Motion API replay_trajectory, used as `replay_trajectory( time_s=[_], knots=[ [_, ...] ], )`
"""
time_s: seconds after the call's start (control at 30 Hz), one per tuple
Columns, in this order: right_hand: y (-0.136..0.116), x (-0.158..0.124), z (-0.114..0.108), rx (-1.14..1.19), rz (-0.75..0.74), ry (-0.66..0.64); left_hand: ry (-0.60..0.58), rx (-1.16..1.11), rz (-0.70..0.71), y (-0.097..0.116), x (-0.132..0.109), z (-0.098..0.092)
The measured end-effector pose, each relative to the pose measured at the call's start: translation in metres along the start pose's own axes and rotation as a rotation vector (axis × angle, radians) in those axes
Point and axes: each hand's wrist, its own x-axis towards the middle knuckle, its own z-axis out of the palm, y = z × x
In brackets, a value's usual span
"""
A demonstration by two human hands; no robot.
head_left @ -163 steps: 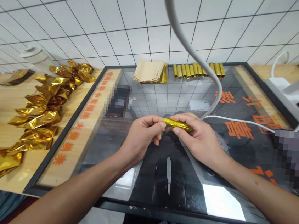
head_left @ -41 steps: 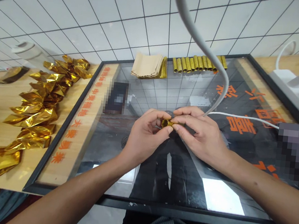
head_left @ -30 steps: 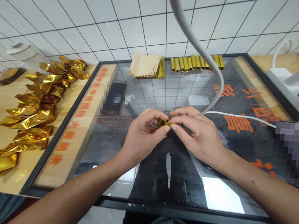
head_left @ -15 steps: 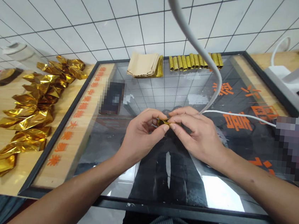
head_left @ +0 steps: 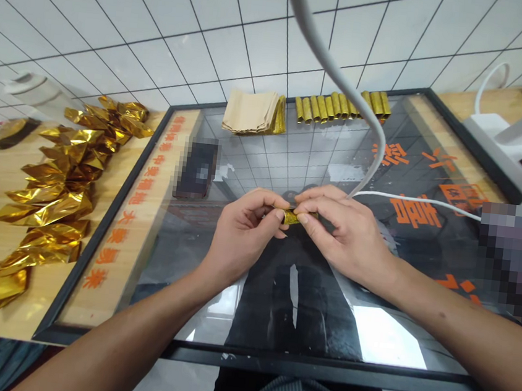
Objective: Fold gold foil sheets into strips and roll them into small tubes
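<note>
A small gold paper roll (head_left: 291,217) lies lengthwise between my two hands, just above the glass top. My left hand (head_left: 249,226) pinches its left end between thumb and fingers. On its right part, the thumb and fingertips of my right hand (head_left: 340,219) are closed, hiding much of that end. At the back of the glass stands a row of finished gold paper rolls (head_left: 328,107). To their left lies a stack of brown-backed paper sheets (head_left: 249,110) with gold showing at its right edge.
Folded shiny gold foil pieces (head_left: 62,199) cover the wooden surface at left. A white cable (head_left: 340,67) hangs down in front of the rolls to behind my right hand. A white power strip (head_left: 504,140) stands at right. The glass top has a black frame (head_left: 317,370).
My left thumb and fingers have shifted on the roll, and more of its rounded gold side now shows between my hands. My right hand has barely moved.
</note>
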Motion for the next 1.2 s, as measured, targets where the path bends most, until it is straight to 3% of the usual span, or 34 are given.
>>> replay_trajectory(
  time_s=[0.37, 1.2],
  knots=[
    [-0.0009, -0.0027, -0.0011, -0.085, -0.081, -0.017, 0.024, 0.003, 0.021, 0.0015, 0.0, 0.0014],
    [0.0015, -0.0032, -0.0005, -0.066, -0.026, -0.016, 0.011, 0.072, 0.093, -0.0009, -0.0028, 0.0018]
  ],
)
